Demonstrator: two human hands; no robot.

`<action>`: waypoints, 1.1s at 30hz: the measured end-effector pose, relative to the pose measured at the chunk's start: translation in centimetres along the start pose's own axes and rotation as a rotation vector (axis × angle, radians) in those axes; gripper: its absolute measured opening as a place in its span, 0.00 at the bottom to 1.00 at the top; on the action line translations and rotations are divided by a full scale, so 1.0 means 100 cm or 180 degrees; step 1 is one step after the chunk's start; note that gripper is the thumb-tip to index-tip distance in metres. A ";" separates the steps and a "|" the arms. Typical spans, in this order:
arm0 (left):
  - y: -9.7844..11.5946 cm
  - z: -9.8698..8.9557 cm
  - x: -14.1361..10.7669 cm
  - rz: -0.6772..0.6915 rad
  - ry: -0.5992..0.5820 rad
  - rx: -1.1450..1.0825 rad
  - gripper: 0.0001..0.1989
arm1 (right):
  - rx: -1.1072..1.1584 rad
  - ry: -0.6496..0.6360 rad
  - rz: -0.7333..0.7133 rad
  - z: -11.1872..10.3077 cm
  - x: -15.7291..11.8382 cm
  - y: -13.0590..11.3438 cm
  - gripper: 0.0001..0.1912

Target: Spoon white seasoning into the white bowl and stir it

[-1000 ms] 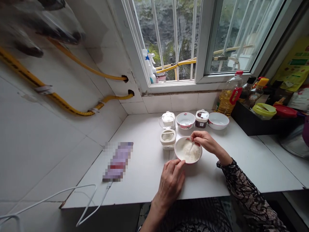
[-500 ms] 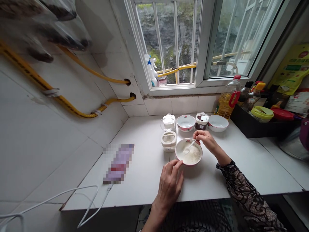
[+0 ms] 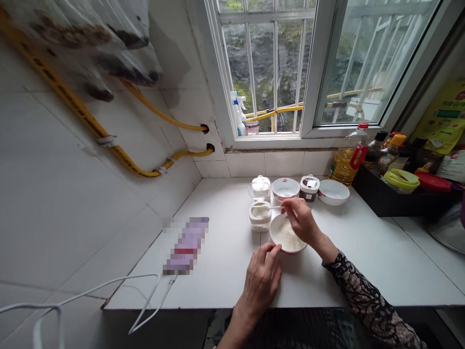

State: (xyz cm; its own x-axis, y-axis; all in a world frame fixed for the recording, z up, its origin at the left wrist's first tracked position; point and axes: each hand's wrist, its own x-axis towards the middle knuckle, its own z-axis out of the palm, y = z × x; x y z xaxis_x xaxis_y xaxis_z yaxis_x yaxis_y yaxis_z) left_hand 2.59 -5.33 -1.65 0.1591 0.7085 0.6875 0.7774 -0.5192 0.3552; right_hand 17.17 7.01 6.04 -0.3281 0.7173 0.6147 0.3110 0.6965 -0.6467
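Nearest you, your left hand [image 3: 262,276] had its fingertips at the near-left rim of the bowl [image 3: 290,252]; whether they pinched it, I could not tell. The bowl stood on the counter [image 3: 214,286], white powder [image 3: 287,238] inside. Just beyond, your right hand [image 3: 300,220] pinched the handle of a white spoon [image 3: 273,207]. Half a second earlier the spoon was down in the powder; now it had swung left, its head over the mouth of the jar [image 3: 260,224] beside the bowl. So the mixing had paused and the spoon's work had shifted to the jar, though I could not tell whether it touched the contents. Farther back stood a flowered bowl [image 3: 286,195], a dark-filled jar [image 3: 309,195] and another bowl [image 3: 333,198].
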 end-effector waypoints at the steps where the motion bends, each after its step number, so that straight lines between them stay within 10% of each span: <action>1: 0.000 0.000 0.000 0.0006 0.0004 -0.0005 0.24 | -0.0321 -0.0184 -0.0369 0.003 -0.001 -0.002 0.08; 5: 0.001 0.001 0.001 0.0007 0.0037 -0.0027 0.24 | -0.0640 -0.0351 -0.0830 0.004 -0.002 -0.005 0.10; 11: 0.003 0.000 0.002 -0.0049 0.0041 -0.0080 0.25 | 0.0701 0.0070 0.0620 -0.019 -0.002 0.005 0.09; 16: 0.002 -0.001 0.001 -0.0036 0.0018 -0.0097 0.26 | 0.1124 -0.0243 0.0925 -0.044 0.000 0.013 0.15; 26: 0.000 -0.002 -0.001 0.0125 0.0063 0.0000 0.23 | -0.0594 -0.1367 0.0101 -0.034 -0.008 0.005 0.10; 33: 0.000 -0.003 -0.001 0.0137 0.0044 -0.0002 0.22 | -0.0324 -0.1593 0.0169 -0.034 -0.010 0.002 0.11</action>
State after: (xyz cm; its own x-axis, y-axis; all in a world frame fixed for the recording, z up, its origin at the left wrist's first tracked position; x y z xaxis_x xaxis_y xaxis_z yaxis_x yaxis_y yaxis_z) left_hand 2.39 -5.52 -1.54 0.1840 0.6789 0.7108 0.7696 -0.5494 0.3255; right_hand 20.55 6.56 6.81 -0.6887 0.6711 0.2746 0.4159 0.6758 -0.6085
